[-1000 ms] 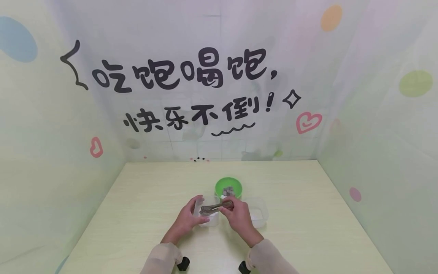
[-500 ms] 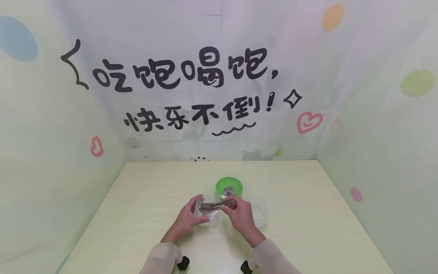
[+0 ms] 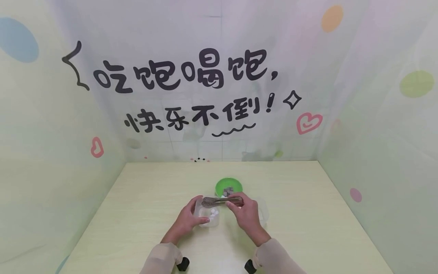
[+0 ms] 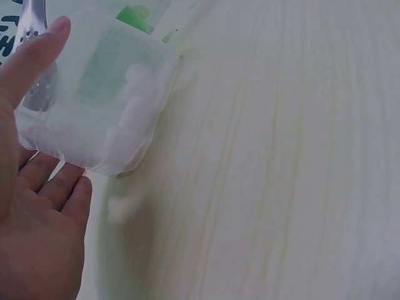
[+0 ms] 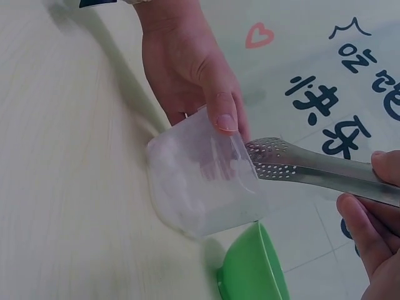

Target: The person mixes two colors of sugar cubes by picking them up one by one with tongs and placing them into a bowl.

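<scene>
My left hand [image 3: 188, 216] grips a clear plastic container [image 3: 207, 220], thumb at its near side and fingers around the left. White lumps [image 3: 214, 212] lie inside, also seen through the wall in both wrist views. My right hand [image 3: 247, 214] pinches metal tongs [image 3: 219, 201], whose perforated ends [image 5: 274, 161] point left over the container's far rim. The ends are close together, and I see nothing between them. Just behind, a green bowl [image 3: 219, 185] holds several grey cubes [image 3: 228, 191] and something white near its front, partly hidden by the tongs and right hand.
A second clear plastic container [image 3: 264, 216] stands on the table to the right, half hidden behind my right hand. The pale wooden table [image 3: 147, 198] is bounded by printed curtain walls [image 3: 219, 144] at the back and both sides.
My right hand has moved right and a little away with the tongs, raising their ends toward the container's far rim. More of the white lumps shows. My left hand and its container stay put.
</scene>
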The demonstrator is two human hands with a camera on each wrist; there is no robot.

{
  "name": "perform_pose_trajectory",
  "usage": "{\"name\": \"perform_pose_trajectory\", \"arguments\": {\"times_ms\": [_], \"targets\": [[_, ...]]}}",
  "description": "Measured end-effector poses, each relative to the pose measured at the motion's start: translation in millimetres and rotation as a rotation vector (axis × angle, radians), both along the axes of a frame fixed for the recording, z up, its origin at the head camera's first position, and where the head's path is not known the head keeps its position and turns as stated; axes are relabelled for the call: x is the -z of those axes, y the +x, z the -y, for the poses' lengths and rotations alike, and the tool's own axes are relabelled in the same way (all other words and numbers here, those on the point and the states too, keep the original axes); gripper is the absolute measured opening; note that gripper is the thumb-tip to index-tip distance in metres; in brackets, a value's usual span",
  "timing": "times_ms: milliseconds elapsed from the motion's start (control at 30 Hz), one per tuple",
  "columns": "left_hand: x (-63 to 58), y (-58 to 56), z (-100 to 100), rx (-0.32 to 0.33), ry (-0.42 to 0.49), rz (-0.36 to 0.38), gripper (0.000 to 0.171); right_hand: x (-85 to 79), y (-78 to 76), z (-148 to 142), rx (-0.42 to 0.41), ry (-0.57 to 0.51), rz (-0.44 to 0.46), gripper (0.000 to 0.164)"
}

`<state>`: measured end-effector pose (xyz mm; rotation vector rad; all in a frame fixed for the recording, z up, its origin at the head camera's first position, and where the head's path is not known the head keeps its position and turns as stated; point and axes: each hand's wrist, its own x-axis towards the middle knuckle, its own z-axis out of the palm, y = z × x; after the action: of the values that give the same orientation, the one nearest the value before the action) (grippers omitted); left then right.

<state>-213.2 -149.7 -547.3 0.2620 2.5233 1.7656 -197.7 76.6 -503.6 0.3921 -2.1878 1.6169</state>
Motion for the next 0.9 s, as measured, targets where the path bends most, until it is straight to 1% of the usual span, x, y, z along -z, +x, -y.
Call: {"name": "perform_pose_trajectory", "arguments": {"times_ms": [100,200,300,433,567,767,900], "targets": [[11.5,-6.2,1.9,-0.014,-0.011,0.006,0.086,-3.2,1.1,-3.6,0.011,-0.012,-0.038,0.017],[15.8,-8.7,3.3,-0.014,-0.01,0.003,0.087,-6.7,1.7,-7.4,0.03,-0.022,-0.086,0.019],[16.8,-9.4,4.1,-0.01,-0.007,0.0,0.087,-8.2,0.4,-12.1,0.049,-0.048,-0.115,0.02],[17.4,-9.1,4.1,-0.004,-0.019,0.008,0.086,-7.7,-2.1,-20.0,0.072,-0.068,-0.115,0.02],[17.4,-8.7,3.8,0.003,-0.008,0.01,0.087,-8.5,-2.9,-26.9,0.095,-0.056,-0.115,0.019],[18.3,-8.7,4.2,0.013,0.0,0.004,0.088,-9.3,-3.8,-34.0,0.113,-0.049,-0.161,0.019],[18.2,-7.4,4.9,0.005,-0.004,0.015,0.087,-8.1,-6.4,-36.6,0.121,-0.058,-0.183,0.02]]}}
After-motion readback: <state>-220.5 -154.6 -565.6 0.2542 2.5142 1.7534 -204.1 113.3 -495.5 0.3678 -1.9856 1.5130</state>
